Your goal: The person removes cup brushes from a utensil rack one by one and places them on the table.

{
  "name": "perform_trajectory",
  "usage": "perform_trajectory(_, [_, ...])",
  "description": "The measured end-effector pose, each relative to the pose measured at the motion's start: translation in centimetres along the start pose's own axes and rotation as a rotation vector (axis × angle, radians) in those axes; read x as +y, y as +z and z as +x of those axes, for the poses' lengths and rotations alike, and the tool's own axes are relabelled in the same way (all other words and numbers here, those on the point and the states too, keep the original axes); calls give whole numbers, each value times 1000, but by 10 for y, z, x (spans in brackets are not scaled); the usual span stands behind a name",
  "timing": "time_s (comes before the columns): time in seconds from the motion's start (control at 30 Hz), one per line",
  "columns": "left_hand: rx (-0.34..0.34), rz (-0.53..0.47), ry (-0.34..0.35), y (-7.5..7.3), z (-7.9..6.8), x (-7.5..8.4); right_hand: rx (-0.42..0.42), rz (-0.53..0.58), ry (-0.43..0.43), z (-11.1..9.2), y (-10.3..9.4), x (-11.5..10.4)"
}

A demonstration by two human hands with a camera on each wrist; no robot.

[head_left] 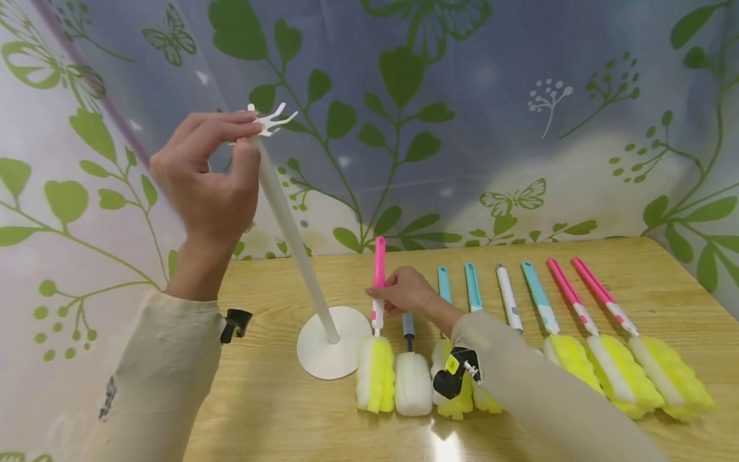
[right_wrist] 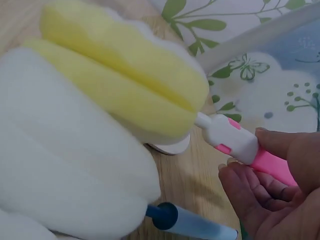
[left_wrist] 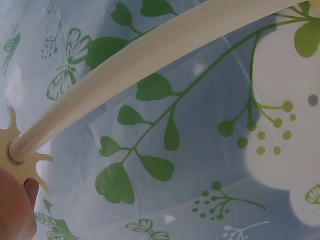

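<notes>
My left hand (head_left: 210, 170) pinches the hooked top (head_left: 271, 122) of a white stand, whose pole (head_left: 291, 231) slants down to a round base (head_left: 335, 343) on the table. In the left wrist view the hooks (left_wrist: 42, 157) spread around the pole's end beside my fingertips. With thumb and fingers my right hand (head_left: 407, 290) grips the handle of a pink-handled sponge brush (head_left: 379, 263). Its yellow and white sponge head (right_wrist: 125, 70) points toward me. Right beside it lies a white sponge brush (head_left: 413, 385) with a blue-grey handle.
Several more sponge brushes lie in a row to the right, among them a teal-handled brush (head_left: 537, 292), a grey-handled one (head_left: 508, 298) and pink-handled ones (head_left: 594, 282). The wooden table (head_left: 260, 398) meets a leaf-patterned curtain (head_left: 462, 160) at the back.
</notes>
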State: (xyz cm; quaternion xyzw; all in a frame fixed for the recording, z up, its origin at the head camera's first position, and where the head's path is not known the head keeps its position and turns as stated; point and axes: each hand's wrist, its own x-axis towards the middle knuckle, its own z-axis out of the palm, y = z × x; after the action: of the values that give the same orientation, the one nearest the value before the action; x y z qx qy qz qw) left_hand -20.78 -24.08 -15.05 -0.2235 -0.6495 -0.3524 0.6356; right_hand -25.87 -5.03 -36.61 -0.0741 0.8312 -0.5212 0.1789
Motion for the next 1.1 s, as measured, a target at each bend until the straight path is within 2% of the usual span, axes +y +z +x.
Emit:
perform_trajectory(0.23, [14, -8, 5, 1, 0, 1, -53, -201, 19, 11, -1, 10])
perform_trajectory(0.4, [10, -7, 13, 1, 0, 2, -69, -319, -10, 14, -1, 13])
perform_trajectory(0.6, [14, -14, 10, -1, 0, 0, -88, -353, -39, 17, 2, 14])
perform_trajectory(0.93, [0, -37, 11, 0, -2, -3, -74, -410, -61, 23, 10, 25])
perform_trajectory(1.1, [13, 4, 24, -1, -1, 3, -70, -386, -79, 24, 10, 26])
